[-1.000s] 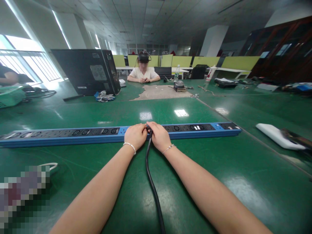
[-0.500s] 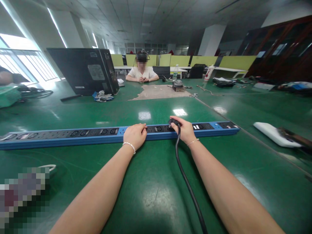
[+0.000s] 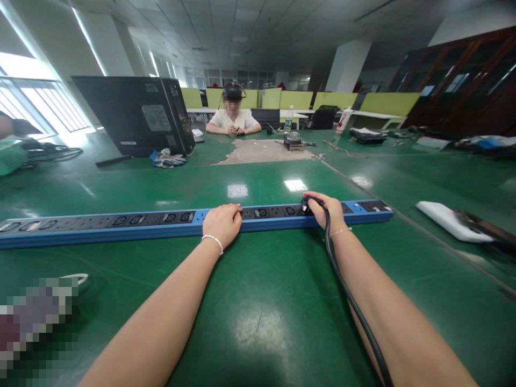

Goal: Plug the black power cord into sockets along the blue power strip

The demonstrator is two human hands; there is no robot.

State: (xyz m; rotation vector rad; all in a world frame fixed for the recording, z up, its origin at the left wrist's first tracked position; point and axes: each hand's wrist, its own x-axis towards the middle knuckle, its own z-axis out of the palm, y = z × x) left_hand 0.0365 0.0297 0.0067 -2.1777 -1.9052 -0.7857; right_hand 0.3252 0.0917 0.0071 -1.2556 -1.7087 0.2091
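A long blue power strip (image 3: 121, 235) with black socket panels lies across the green table. My left hand (image 3: 221, 223) grips it near the middle, fingers curled over its far edge beside a blue socket section. In my right hand (image 3: 329, 210) is a black power plug (image 3: 307, 204), pinched between thumb and fingers over the sockets right of the middle. Whether its pins are inside a socket is hidden. A thick black cord (image 3: 342, 279) runs from the plug, past my right wrist, to the bottom of the view.
Beyond the strip stand a black computer case (image 3: 133, 115) and gloves (image 3: 169, 158). A person (image 3: 231, 118) sits across the table, near a bottle (image 3: 289, 119). A white object (image 3: 447, 220) lies at right, a blurred-out object (image 3: 36, 312) at lower left.
My right hand has moved right along the strip with the plug, and the cord has swung right with it. My left hand stays in place on the strip.
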